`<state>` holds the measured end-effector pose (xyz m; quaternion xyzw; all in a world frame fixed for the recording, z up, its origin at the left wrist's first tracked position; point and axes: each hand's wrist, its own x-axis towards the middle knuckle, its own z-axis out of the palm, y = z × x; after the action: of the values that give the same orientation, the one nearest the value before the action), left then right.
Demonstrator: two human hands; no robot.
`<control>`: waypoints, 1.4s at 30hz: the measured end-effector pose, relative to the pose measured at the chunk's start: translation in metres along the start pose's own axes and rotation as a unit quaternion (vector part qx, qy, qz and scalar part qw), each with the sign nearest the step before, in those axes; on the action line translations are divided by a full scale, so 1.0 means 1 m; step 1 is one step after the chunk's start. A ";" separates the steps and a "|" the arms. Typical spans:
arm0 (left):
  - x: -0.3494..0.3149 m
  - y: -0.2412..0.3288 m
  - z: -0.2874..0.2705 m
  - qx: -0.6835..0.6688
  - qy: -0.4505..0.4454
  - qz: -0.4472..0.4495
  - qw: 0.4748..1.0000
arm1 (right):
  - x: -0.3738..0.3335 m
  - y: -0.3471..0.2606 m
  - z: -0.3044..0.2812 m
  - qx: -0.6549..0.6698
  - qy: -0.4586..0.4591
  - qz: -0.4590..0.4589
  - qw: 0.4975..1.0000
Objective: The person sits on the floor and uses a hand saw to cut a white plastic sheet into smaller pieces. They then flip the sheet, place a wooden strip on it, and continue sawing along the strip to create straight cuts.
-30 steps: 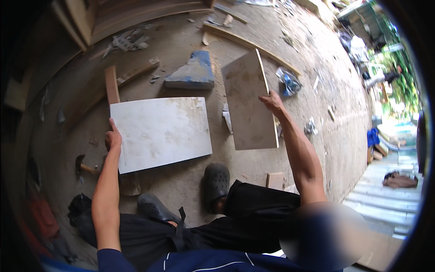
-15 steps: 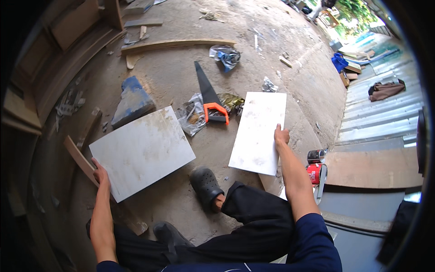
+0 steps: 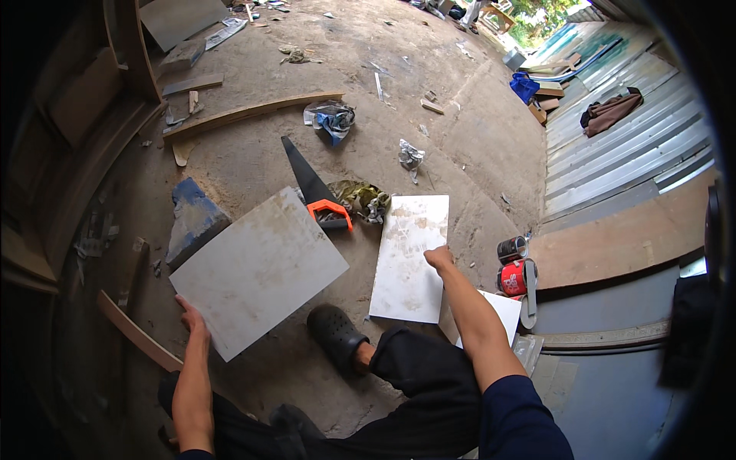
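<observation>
Left hand (image 3: 188, 316) grips the near corner of the big grey tile (image 3: 257, 270), tilted off the floor (image 3: 429, 130). Right hand (image 3: 438, 257) clasps the white tile (image 3: 410, 257) by its right edge. Best to keep both level and clear of the saw (image 3: 314, 188).

large tile (image 3: 257, 272): pale grey, smudged
narrow tile (image 3: 410, 257): white, brown stains
handsaw (image 3: 314, 188): black blade, orange handle
clog (image 3: 335, 335): black
can (image 3: 516, 277): red
floor (image 3: 429, 130): dusty brown

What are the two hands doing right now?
Left hand: closed on the edge of the grey tile.
Right hand: resting on the white tile; grip cannot be told.
</observation>
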<state>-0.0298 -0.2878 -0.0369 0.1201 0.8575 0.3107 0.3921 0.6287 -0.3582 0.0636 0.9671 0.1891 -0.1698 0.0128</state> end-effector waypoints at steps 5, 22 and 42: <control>0.020 -0.014 -0.004 -0.130 -0.064 0.006 0.989 | -0.035 -0.073 -0.002 0.052 -0.076 -0.294 0.951; -0.034 -0.033 -0.086 -0.110 0.061 0.057 0.990 | -0.198 -0.282 0.068 0.006 -0.362 -0.486 0.796; -0.049 -0.084 -0.025 0.302 0.122 0.181 0.928 | -0.254 -0.331 0.159 -0.332 -0.153 -0.631 0.685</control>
<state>-0.0125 -0.3861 -0.0474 0.3472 0.9157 0.1151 0.1663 0.2335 -0.1569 0.0112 0.5125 0.7940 -0.2093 0.2514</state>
